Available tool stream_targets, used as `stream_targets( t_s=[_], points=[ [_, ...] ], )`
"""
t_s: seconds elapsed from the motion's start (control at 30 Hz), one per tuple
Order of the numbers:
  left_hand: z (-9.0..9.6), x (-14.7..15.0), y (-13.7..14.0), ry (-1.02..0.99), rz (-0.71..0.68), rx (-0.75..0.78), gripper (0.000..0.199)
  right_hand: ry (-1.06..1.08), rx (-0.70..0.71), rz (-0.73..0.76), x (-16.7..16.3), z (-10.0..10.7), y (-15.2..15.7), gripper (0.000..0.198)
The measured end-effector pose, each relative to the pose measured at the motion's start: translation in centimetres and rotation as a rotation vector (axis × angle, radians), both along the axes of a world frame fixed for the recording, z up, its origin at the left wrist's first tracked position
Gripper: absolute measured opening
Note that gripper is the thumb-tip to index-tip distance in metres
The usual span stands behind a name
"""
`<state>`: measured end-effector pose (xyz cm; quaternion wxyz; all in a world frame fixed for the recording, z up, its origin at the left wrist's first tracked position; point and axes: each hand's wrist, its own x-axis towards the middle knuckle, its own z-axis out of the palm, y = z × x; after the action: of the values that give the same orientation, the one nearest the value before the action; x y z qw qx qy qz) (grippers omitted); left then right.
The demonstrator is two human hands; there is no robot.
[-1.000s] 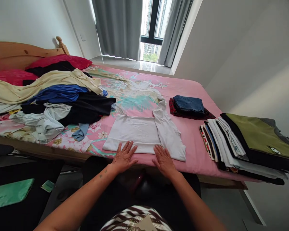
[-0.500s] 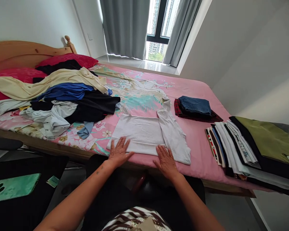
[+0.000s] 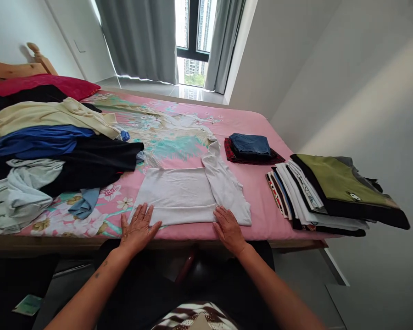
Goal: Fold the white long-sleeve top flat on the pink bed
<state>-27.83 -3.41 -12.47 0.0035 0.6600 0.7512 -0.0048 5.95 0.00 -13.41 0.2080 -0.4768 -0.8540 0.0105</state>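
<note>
A light grey long-sleeved shirt (image 3: 182,188) lies partly folded near the front edge of the bed. Its near side is turned over in a strip, and one sleeve stretches away at the right part of the garment. My left hand (image 3: 137,229) rests flat on the shirt's near left corner, fingers spread. On the folded strip toward the right, my right hand (image 3: 229,229) lies with its fingers stretched out, touching the cloth. Neither hand grips the fabric.
Loose clothes (image 3: 55,151) are heaped at the left of the pink bed sheet (image 3: 241,121). Folded jeans (image 3: 250,144) lie on red plaid cloth to the right. A tall stack of folded clothes (image 3: 325,192) stands at the bed's right front, overhanging the edge.
The view has turned to the right, so the scene sits farther left. My left hand has slid slightly toward the shirt's left corner; my right hand stays on the folded strip.
</note>
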Motion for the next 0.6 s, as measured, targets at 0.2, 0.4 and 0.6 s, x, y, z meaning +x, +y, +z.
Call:
stream_targets(
  t_s=[0.2, 0.4, 0.6],
  points=[
    [0.0, -0.2, 0.4, 0.006, -0.006, 0.005, 0.065, -0.093, -0.051, -0.139, 1.8, -0.8, 1.0, 0.055],
    [0.8, 0.7, 0.1, -0.024, -0.056, 0.162, 0.057, 0.065, 0.035, -0.065, 1.8, 1.2, -0.9, 0.042],
    [1.2, 2.7, -0.6, -0.148, -0.275, 0.313, 0.043, 0.368, 0.121, -0.470, 7.0, 0.9, -1.2, 0.031]
  ],
)
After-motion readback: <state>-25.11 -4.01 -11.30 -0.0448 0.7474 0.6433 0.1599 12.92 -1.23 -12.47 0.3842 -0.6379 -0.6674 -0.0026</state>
